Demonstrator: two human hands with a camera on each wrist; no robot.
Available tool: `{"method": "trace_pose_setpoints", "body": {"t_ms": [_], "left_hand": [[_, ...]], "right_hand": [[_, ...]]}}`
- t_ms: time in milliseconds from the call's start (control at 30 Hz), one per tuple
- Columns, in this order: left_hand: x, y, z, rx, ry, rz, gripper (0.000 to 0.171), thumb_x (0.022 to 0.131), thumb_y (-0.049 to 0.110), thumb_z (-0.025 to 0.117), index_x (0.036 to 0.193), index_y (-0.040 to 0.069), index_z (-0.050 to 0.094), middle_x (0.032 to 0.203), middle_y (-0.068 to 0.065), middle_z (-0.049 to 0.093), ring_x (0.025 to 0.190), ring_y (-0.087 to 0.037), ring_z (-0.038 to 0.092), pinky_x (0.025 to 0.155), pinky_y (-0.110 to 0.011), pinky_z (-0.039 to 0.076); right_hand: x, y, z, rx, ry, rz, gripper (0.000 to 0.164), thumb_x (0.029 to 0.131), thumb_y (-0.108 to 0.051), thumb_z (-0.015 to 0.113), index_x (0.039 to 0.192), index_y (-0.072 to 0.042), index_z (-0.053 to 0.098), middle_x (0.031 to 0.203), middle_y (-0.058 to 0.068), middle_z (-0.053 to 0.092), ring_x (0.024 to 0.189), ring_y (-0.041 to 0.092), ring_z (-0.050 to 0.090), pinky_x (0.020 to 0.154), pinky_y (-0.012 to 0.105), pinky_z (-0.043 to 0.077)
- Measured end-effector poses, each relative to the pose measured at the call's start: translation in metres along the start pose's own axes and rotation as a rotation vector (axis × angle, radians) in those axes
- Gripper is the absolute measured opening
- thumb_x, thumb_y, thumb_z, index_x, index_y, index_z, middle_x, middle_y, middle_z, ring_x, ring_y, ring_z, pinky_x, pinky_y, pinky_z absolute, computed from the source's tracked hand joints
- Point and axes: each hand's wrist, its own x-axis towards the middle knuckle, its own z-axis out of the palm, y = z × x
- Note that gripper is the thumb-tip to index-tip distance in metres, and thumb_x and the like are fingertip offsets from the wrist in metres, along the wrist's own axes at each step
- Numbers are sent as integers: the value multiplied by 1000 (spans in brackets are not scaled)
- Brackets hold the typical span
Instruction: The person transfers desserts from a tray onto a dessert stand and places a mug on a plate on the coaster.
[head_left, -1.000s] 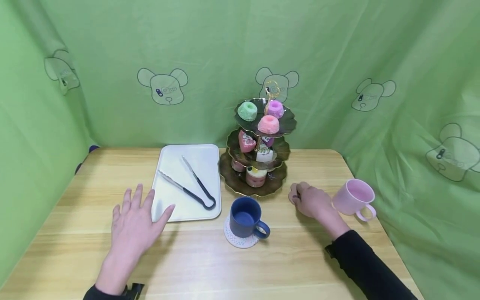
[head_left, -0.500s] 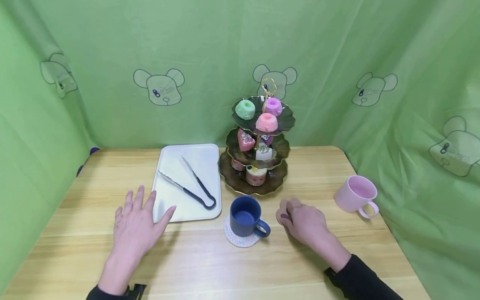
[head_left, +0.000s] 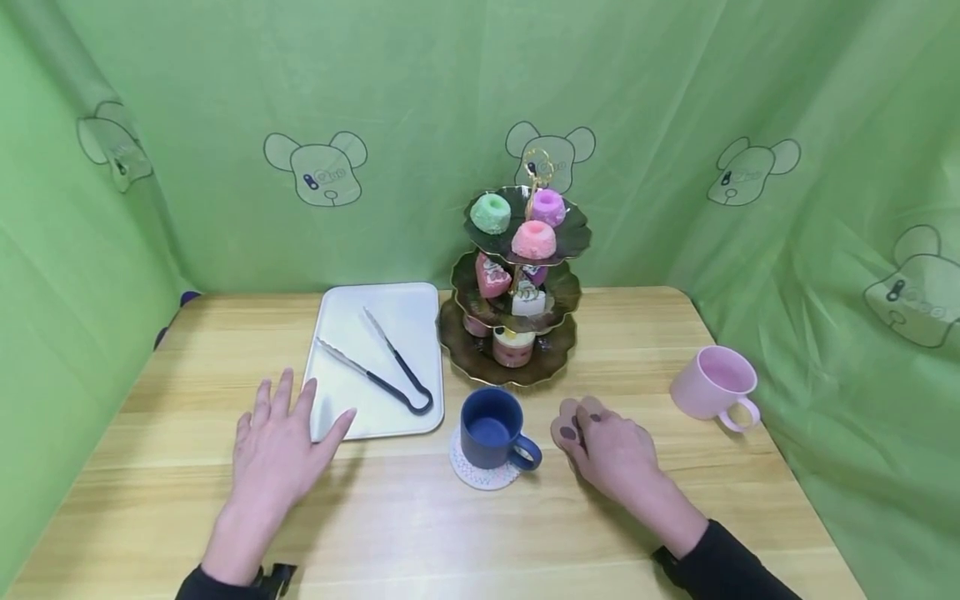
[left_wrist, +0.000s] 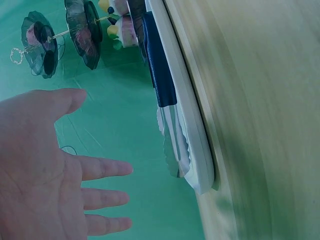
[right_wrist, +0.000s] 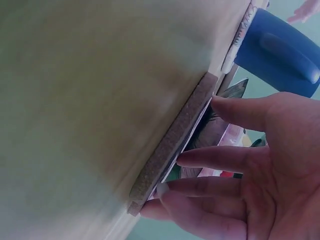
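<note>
My right hand [head_left: 618, 454] rests its fingertips on a brown coaster [head_left: 564, 429] with dark spots, which lies flat on the table right of the blue mug. In the right wrist view the thumb and fingers touch the upper face of this thick coaster [right_wrist: 172, 140]; part of it is hidden under the hand. The blue mug [head_left: 491, 429] stands on a round white patterned coaster [head_left: 480, 478]. My left hand [head_left: 273, 446] has its fingers spread and holds nothing, beside the left edge of a white tray [head_left: 341, 312]. Black-handled tongs [head_left: 386, 385] lie spread on that tray.
Behind the blue mug stands a three-tier stand [head_left: 480, 362] with small cakes and dessert cups. A pink mug [head_left: 712, 383] stands near the table's right edge, handle toward the front. Green cloth [head_left: 420, 100] hangs behind and at both sides of the wooden table [head_left: 420, 542].
My right hand has slid the brown coaster leftward and nearer, away from the pink mug toward the blue one. Over the last half second it has barely moved. The left hand stays nearly still.
</note>
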Motion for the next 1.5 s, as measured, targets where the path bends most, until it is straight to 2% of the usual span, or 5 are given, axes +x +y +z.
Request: {"method": "trace_pose_setpoints", "body": {"t_ms": [233,533,833,1133,1500], "left_hand": [[-2,-1,2,9,9,7,85,83,70,35,140,6,35,149,-20,12,135,-44,4,95,-71,10],[0,-2,3,18,16,4,86,83,71,34,139,7,36,149,-21,15,134,-45,7,95,-72,5],[-4,-1,3,28,0,-2,85,83,71,33,140,7,35,149,-21,14,134,-45,6,95,-71,5],[-4,-1,3,23,3,-6,86,83,71,33,141,7,32,148,-22,14,135,-44,4,95,-71,5],[-3,-2,2,24,3,-13,87,83,71,33,142,7,29,148,-22,15,135,-43,4,95,-71,6]], "right_hand": [[1,25,-41,197,-75,99,56,87,-59,46,118,-14,57,67,7,60,48,16,49,39,29,36],[-12,123,-95,284,179,279,49,96,-39,37,125,-2,52,107,26,60,86,46,56,65,55,42],[-41,194,-42,446,14,478,58,99,-39,18,125,3,47,92,22,63,83,43,54,65,48,39],[-48,190,-11,879,-23,478,56,100,-39,20,112,7,48,102,23,56,74,19,63,64,32,51],[-43,185,-14,995,-66,431,56,99,-40,17,101,10,42,97,23,50,78,21,59,68,35,52]]}}
